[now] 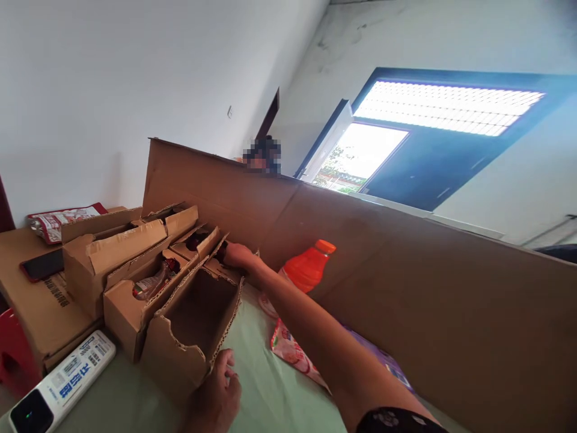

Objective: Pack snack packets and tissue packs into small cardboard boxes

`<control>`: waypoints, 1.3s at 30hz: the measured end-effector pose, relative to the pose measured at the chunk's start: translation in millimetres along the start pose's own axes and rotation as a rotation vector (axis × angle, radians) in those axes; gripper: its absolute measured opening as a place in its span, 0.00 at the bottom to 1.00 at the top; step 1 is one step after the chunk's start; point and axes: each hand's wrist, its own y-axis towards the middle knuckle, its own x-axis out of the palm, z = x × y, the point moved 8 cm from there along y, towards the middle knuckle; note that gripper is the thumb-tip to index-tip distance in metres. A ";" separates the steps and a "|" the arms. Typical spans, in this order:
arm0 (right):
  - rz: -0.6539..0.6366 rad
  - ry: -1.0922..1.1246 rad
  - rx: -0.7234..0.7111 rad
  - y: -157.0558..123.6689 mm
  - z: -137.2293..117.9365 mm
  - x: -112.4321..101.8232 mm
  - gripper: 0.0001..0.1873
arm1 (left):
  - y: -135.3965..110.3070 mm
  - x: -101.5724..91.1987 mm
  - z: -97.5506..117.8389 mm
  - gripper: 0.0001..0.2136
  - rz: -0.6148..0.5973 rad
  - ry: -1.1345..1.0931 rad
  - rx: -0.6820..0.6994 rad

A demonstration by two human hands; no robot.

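My right hand (241,255) reaches over the far end of the frontmost cardboard box (178,349). Its fingers are bent down into a small far compartment, closed at something dark that I cannot make out. Low at the near end, my left hand (216,391) rests beside the box's right side, fingers loosely curled with nothing seen in them. The box's large near compartment shows a bare, dark inside. In the neighbouring cardboard box (121,313) lies a clear wrapped packet (151,284) with reddish contents. Another dark item (195,240) sits in its far compartment.
A tall cardboard panel (383,282) stands behind. An orange bottle (306,264) leans near my right forearm, with a pink packet (295,352) below. Left are a third cardboard box (83,276), a phone (42,266), a red-white bag (67,219) and a white device (67,376). A person (264,156) is beyond the panel.
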 end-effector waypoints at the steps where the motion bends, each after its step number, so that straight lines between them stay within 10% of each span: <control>1: 0.016 0.029 0.048 0.6 6.9 -4.4 0.18 | 0.4 0.8 -0.4 0.19 -0.002 -0.002 0.000; 12: 0.334 0.540 0.074 -40.7 42.8 -71.2 0.13 | 2.1 -5.5 2.6 0.15 0.069 0.026 0.049; 19: 0.730 0.913 0.052 -140.1 120.3 -122.2 0.12 | 24.4 -1.6 -1.5 0.16 0.037 0.025 0.078; 23: 0.751 1.038 0.076 -224.1 154.9 -94.8 0.15 | 30.7 -0.2 1.7 0.15 0.007 0.024 0.097; 28: 0.430 1.151 0.217 -287.2 184.4 -9.1 0.25 | 20.2 -7.9 15.0 0.15 0.025 0.011 0.139; 33: 0.437 1.209 0.369 -300.1 242.5 32.6 0.24 | 16.1 -13.4 25.0 0.15 0.032 0.010 0.161; 39: 0.616 1.326 0.530 -267.2 300.0 33.1 0.11 | 21.2 -12.5 25.6 0.20 0.021 0.045 0.161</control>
